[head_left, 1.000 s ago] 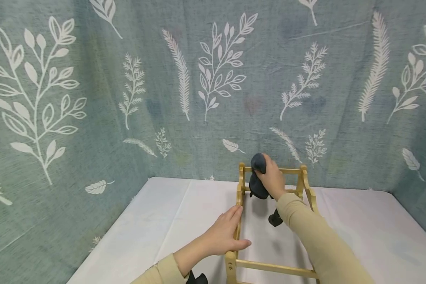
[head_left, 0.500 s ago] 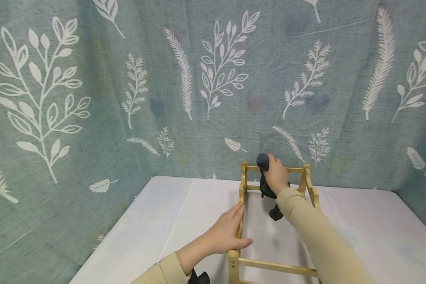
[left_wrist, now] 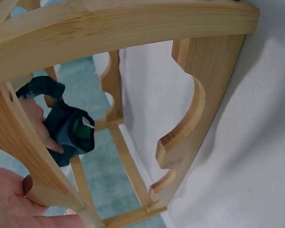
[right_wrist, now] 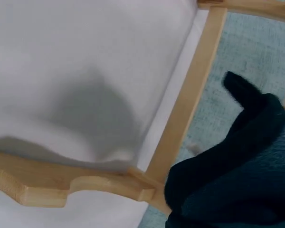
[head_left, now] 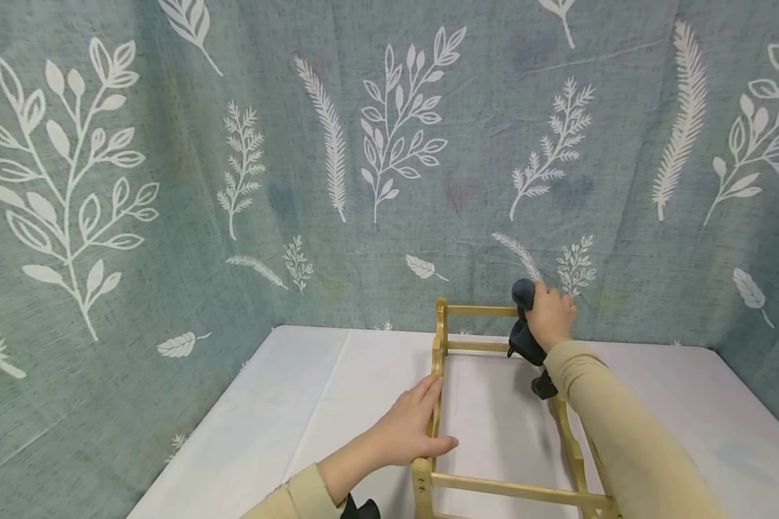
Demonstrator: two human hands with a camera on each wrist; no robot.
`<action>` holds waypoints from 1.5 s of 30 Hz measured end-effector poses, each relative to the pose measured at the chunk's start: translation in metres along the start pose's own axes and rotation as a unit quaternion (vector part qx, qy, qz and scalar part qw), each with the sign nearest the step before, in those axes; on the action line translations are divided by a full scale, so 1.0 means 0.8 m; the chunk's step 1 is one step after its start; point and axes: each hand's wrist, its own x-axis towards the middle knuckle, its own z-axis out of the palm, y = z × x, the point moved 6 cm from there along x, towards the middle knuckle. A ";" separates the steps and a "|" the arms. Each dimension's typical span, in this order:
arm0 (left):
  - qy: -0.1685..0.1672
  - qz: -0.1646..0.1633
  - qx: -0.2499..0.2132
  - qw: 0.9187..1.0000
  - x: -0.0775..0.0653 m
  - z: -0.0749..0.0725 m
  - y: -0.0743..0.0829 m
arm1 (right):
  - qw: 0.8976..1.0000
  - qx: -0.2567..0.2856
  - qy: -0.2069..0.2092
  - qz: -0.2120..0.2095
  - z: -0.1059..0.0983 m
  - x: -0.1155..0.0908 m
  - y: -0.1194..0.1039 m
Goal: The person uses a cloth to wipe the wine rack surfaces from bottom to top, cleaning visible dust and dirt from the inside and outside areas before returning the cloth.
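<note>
My right hand [head_left: 550, 313] grips a dark blue fabric item [head_left: 524, 339] above the far right part of a light wooden rack [head_left: 493, 487]. One rounded end of the fabric sticks up past the fingers. In the left wrist view, the item [left_wrist: 80, 130] has an opening with green inside and a pale tag. The right wrist view shows its dark folds [right_wrist: 237, 166] and a short strap, with the hand out of sight. My left hand [head_left: 405, 429] rests on the rack's left side, fingers straight and thumb spread inward.
Scalloped notches [left_wrist: 180, 123] shape the rack's sides, joined by crossbars. It stands on a white-covered table [head_left: 311, 389]. Grey-green leaf-patterned fabric [head_left: 337, 180] hangs behind and at the sides. Dark devices sit at the right wrist [head_left: 544, 386] and left wrist [head_left: 363, 509].
The right hand has carried the dark blue fabric item rightward, from the rack's left part toward its right side. The rack's right side has shifted outward. The left hand has stayed put.
</note>
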 end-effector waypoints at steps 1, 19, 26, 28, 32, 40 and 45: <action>0.000 0.001 0.000 1.000 0.001 0.000 0.000 | 1.000 0.007 -0.003 0.003 0.000 0.001 0.002; -0.008 -0.010 -0.023 1.000 0.000 0.002 -0.001 | 0.985 0.152 0.017 -0.083 -0.152 -0.002 0.054; -0.010 -0.014 -0.043 0.999 0.000 0.005 -0.006 | 0.958 0.092 -0.155 -0.223 -0.099 -0.059 0.070; -0.012 -0.010 -0.057 0.998 0.001 0.006 -0.007 | 0.954 0.094 -0.166 -0.230 -0.084 -0.068 0.071; -0.025 -0.001 -0.140 0.990 -0.001 0.007 -0.010 | 0.957 0.100 -0.169 -0.212 -0.065 -0.073 0.071; -0.062 0.004 -0.196 0.979 -0.037 -0.001 -0.004 | 0.955 0.096 -0.197 -0.201 -0.056 -0.070 0.072; -0.030 -0.021 -0.177 0.984 -0.045 -0.008 -0.014 | 0.945 0.097 -0.220 -0.220 -0.055 -0.068 0.073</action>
